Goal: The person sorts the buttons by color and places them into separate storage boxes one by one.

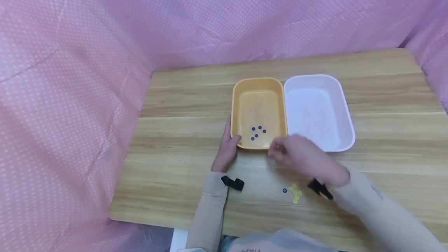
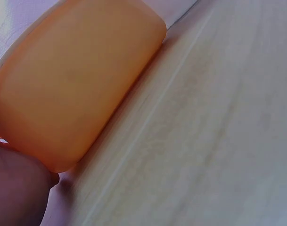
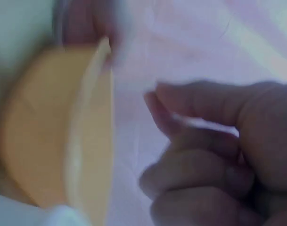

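My left hand (image 1: 226, 149) grips the near left corner of a yellow-orange plastic bin (image 1: 259, 106), its thumb over the rim. In the left wrist view the bin's outer wall (image 2: 77, 80) fills the upper left beside that hand. Several small dark blue rings (image 1: 256, 135) lie on the bin's floor toward the near end. My right hand (image 1: 302, 156), blurred, is at the bin's near right corner. Its thumb and index fingertips meet and the other fingers (image 3: 195, 169) curl in; nothing shows between the tips in the right wrist view.
A white plastic bin (image 1: 311, 108) stands against the right side of the orange one. On the wooden table (image 1: 182, 143) near the front lie one blue ring (image 1: 285, 191) and a small cluster of yellow rings (image 1: 296, 193). Pink dotted cloth (image 1: 210, 18) hangs behind the table.
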`<state>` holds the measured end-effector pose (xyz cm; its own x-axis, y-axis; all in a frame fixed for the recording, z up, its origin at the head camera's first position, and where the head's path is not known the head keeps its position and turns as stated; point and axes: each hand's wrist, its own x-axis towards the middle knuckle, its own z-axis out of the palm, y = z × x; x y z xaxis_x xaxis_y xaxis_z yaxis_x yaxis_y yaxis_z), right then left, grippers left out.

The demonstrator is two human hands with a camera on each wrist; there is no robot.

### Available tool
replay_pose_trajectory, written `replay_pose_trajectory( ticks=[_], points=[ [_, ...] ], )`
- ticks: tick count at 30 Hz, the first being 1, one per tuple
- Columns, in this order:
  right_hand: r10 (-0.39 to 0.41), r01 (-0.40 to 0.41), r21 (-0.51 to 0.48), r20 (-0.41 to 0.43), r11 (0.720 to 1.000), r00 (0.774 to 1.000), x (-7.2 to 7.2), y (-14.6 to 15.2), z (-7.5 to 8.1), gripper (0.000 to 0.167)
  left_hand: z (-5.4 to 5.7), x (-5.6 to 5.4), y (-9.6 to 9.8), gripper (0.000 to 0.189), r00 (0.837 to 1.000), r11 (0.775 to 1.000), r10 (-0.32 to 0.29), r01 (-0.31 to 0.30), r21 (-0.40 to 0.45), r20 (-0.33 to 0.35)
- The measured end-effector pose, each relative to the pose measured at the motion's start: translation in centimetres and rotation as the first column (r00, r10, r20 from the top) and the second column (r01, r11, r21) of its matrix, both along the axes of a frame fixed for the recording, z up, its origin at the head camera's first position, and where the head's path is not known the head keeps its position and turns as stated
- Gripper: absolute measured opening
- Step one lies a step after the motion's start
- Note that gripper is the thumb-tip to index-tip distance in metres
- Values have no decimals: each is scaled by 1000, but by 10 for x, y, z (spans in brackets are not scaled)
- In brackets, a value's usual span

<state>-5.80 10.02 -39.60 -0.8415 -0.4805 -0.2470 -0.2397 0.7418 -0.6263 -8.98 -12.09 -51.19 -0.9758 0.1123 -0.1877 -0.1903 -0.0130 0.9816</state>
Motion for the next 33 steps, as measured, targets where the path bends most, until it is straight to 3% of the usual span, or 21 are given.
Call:
replay_pose_trajectory(
  ticks=[2,4,8,14,21,26,28,30,32,33],
  points=[
    [77,-76,63,-15,995,997,21,4,-12,4,0,0,0,84,1000,1000,-5,5,-2,-7],
    [130,-123,142,-37,982,991,38,7,-26,11,0,0,0,84,1000,1000,-13,13,-10,-11],
    [161,-133,220,-115,966,980,54,12,-50,27,0,-2,-1,83,1000,1000,-20,20,-20,-7],
    [160,-140,177,-103,974,982,55,17,-63,16,0,-1,0,85,1000,999,1,-1,-33,1],
    [206,-179,184,-140,966,968,50,22,-59,10,3,-8,3,83,999,999,-12,11,-41,-47],
    [253,-223,185,-163,957,954,53,22,-59,12,5,-8,1,84,1000,999,0,0,-54,-2],
    [290,-247,202,-223,948,931,58,19,-62,13,4,-5,0,84,1000,998,10,-9,-67,20],
    [330,-256,258,-309,932,892,63,15,-64,12,3,-4,-1,84,999,997,16,-13,-77,28],
    [377,-256,323,-405,911,833,69,11,-67,10,2,-3,-1,84,1000,997,14,-13,-78,18],
    [402,-249,357,-462,900,790,72,9,-69,10,1,-2,-2,84,1000,997,12,-11,-77,12]
  ],
)
